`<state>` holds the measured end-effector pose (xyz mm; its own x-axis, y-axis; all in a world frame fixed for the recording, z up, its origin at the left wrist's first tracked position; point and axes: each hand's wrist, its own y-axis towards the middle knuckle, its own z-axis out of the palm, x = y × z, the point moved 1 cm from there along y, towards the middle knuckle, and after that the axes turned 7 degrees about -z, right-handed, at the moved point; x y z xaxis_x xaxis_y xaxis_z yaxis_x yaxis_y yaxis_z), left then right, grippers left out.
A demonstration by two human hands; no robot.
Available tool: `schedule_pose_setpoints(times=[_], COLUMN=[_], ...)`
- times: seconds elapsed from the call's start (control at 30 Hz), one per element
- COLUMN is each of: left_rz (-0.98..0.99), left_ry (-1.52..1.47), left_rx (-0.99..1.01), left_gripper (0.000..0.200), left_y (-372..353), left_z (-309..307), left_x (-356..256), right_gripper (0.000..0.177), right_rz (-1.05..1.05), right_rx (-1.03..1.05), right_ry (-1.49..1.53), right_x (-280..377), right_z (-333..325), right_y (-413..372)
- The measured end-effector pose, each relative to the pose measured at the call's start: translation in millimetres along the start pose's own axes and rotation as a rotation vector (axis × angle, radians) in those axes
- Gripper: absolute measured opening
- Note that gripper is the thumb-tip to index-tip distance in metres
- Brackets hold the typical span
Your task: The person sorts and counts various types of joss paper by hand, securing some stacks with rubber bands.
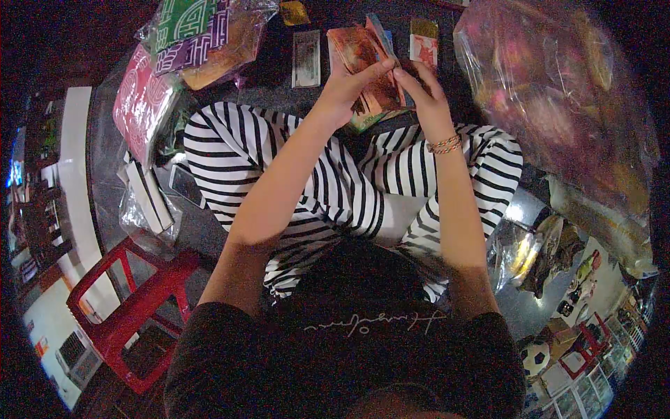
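Both hands meet over my crossed legs around a fanned bundle of paper banknotes (352, 49), mostly orange with a blue edge on the right. My left hand (342, 92) grips the bundle from the left, its thumb across the notes. From the other side, my right hand (427, 92) pinches the right edge, thumb and fingers near the left thumb. A greenish note (364, 123) shows below the hands. Just beyond lie a grey banknote stack (306, 61) on the left and a red-and-white note stack (424, 50) on the right. My palms and some fingertips are hidden.
Clear-wrapped packets, one green and purple (187, 31) and one red (143, 98), lie at left. A large plastic bag (551, 98) with pinkish contents fills the right. A red plastic stool (129, 321) stands lower left; a phone (185, 185) lies by my left knee.
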<state>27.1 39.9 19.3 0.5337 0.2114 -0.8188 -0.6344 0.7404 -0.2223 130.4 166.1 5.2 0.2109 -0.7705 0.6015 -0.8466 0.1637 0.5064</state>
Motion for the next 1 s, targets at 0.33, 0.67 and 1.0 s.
schedule_pose_setpoints(times=[0.33, 0.67, 1.0], left_rz=[-0.071, -0.098, -0.154], left_ry=[-0.082, -0.211, -0.319], left_rx=[-0.003, -0.136, -0.044], left_gripper=[0.025, 0.023, 0.022], left_y=[-1, -1, -1], left_z=[-4, -7, 0], left_x=[1, 6, -5], right_gripper=[0.033, 0.038, 0.031], right_rz=[0.298, 0.261, 0.114], right_rx=[-0.023, 0.034, 0.001], right_ry=[0.176, 0.255, 0.140], right_x=[18, 16, 17], right_z=[-5, -3, -4], right_y=[8, 8, 10])
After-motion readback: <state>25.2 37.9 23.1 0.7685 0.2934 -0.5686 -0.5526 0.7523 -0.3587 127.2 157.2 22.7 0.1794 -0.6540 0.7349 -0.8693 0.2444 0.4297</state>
